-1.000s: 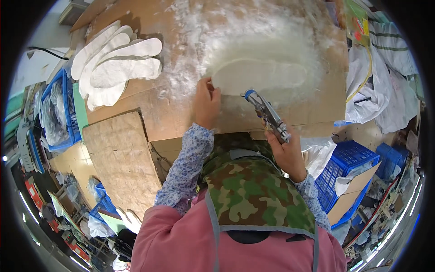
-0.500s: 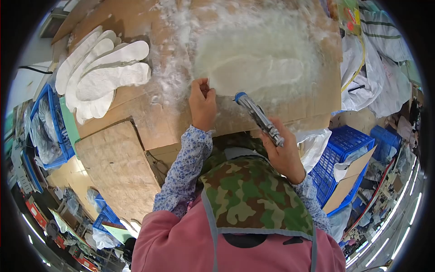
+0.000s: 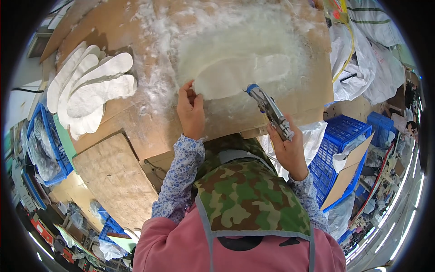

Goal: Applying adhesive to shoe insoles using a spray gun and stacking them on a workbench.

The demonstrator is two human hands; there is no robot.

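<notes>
A pale, shoe-sole-shaped insole (image 3: 226,77) lies flat on the cardboard-covered table, within a whitish, sticky-looking patch. My left hand (image 3: 190,111) is at the insole's left end, thumb and fingers closed in a pinch on its edge. In my right hand (image 3: 290,147) is a silver spray gun (image 3: 269,111) with a blue nozzle ring. The nozzle hangs just off the insole's near edge, around its middle, and points toward it. Floral sleeves cover both my forearms.
A fanned pile of white insoles (image 3: 93,86) rests at the table's left. Stringy white residue coats the cardboard (image 3: 154,122). A wooden board (image 3: 115,177) lies at the near left. Blue crates (image 3: 337,140) stand at the right, beside white plastic sacks (image 3: 358,63) and a yellow hose (image 3: 349,50).
The spray gun has moved right along the insole's near edge. My left hand keeps its place at the insole's left end. The whole view has shifted slightly.
</notes>
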